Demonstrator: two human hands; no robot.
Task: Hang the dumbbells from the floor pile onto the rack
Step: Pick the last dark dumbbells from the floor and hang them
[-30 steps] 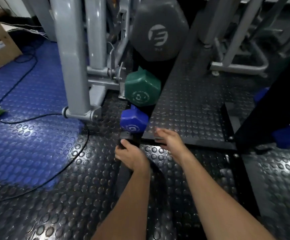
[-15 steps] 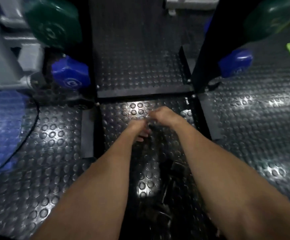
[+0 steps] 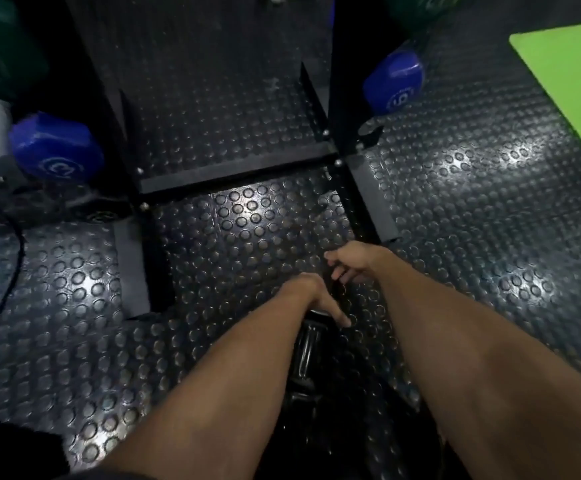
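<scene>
Studded rubber floor [image 3: 455, 209] under everything. Black rack base [image 3: 233, 174] beyond both hands, blue dumbbells hung at its ends: one [image 3: 57, 150] far left of the grip, one [image 3: 394, 83] far right. Black dumbbell [image 3: 308, 351] on the floor directly beneath the left hand [image 3: 311, 294], fingers reaching down onto its top end; actual clasp unclear. Right hand [image 3: 351, 261] just beyond, fingers loosely spread, holding nothing.

Glossy studded rubber floor [image 3: 472, 209]

Studded black rubber floor [image 3: 455, 220], green mat [image 3: 573, 74]
</scene>
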